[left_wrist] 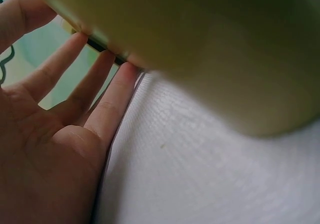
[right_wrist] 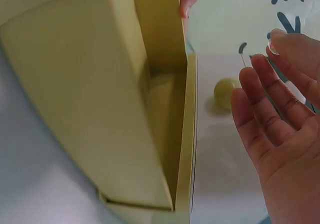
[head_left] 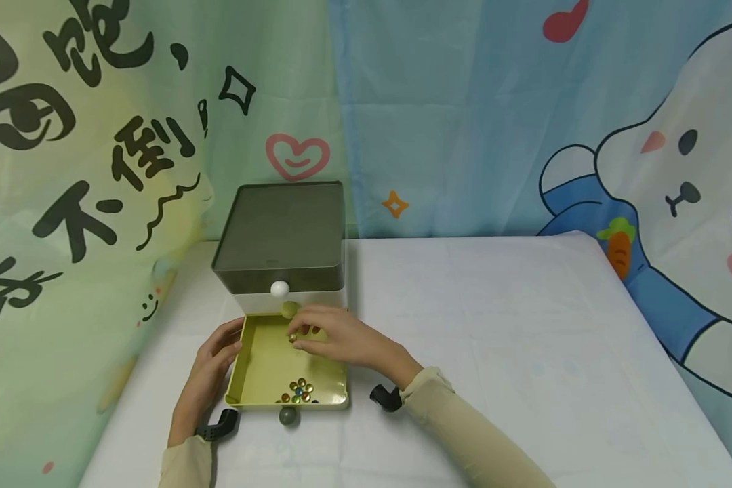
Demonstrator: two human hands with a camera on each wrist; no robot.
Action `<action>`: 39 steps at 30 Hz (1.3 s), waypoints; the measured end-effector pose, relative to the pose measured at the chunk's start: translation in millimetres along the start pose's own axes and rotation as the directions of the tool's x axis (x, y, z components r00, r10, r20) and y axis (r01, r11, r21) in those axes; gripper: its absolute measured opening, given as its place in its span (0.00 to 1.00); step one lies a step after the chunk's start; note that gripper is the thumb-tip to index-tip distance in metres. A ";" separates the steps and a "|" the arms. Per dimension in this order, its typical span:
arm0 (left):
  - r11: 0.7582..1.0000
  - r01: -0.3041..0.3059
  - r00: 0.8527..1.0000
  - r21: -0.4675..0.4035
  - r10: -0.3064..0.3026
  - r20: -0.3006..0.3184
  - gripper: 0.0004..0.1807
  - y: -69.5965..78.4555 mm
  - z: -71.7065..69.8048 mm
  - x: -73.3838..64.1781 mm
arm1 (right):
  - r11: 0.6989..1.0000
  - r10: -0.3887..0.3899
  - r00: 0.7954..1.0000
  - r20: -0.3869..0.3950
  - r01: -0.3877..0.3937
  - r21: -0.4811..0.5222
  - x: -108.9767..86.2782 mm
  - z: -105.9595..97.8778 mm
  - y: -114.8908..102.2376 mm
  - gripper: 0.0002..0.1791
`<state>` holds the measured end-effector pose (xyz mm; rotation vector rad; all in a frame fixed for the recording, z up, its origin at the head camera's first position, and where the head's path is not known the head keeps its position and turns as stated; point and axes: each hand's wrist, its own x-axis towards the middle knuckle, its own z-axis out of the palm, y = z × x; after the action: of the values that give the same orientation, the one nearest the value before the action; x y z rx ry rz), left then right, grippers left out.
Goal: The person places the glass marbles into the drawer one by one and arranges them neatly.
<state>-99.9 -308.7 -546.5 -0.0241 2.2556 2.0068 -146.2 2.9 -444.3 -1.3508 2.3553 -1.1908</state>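
Note:
A yellow-green drawer (head_left: 262, 359) lies in front of a small cabinet, with several colourful glass gems (head_left: 299, 391) gathered near its front wall. Over the drawer's back right part, my right hand (head_left: 332, 337) pinches one small glass gem (head_left: 292, 337) between thumb and index finger; its other fingers hang loosely bent. In the right wrist view a clear bit of that gem (right_wrist: 272, 46) shows at the fingertips. My left hand (head_left: 212, 366) rests against the drawer's left wall. Its fingers (left_wrist: 65, 63) reach out nearly straight and touch the drawer's side in the left wrist view.
The cabinet (head_left: 280, 230) has a dark grey-green top, a white knob (head_left: 279, 289) and a yellow-green knob (head_left: 289, 310). A grey-green knob (head_left: 288, 415) sits on the drawer's front. White cloth (head_left: 494, 352) covers the table; a printed curtain (head_left: 439, 115) hangs behind.

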 end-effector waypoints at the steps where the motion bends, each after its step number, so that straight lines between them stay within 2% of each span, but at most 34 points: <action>1: 1.000 0.001 1.000 -0.002 -0.001 0.000 0.29 0.3 0.3 0.2 | 1.000 0.000 1.000 0.007 0.000 0.000 3.2 1.1 -0.8 0.11; 11: 1.000 -0.010 1.000 -0.011 0.010 0.002 0.28 2.2 2.3 -1.0 | 0.997 -0.031 0.993 0.111 0.039 -0.070 31.9 12.0 -9.6 0.11; 19: 0.999 -0.037 0.999 -0.022 0.037 0.001 0.28 -0.4 -0.1 -2.7 | 0.988 -0.009 0.985 0.175 0.035 -0.149 47.4 20.2 -7.6 0.12; 23: 0.999 -0.032 0.999 -0.026 0.032 0.006 0.28 -1.7 -1.3 -1.1 | 0.980 0.022 0.973 0.229 0.024 -0.196 53.3 23.4 -7.8 0.12; 29: 1.000 -0.019 1.000 -0.016 0.019 0.015 0.28 -0.6 -1.1 1.7 | 0.955 0.056 0.956 0.289 0.033 -0.294 59.7 32.3 -4.7 0.10; 39: 0.999 -0.021 1.000 -0.025 0.021 -0.004 0.28 2.4 1.4 -0.7 | 0.898 0.146 0.937 0.318 0.010 -0.440 67.7 46.1 -4.5 0.05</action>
<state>-99.3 -307.0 -544.2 -0.0060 2.2425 2.0469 -158.9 -77.3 -456.6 -1.4377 2.4583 -0.3612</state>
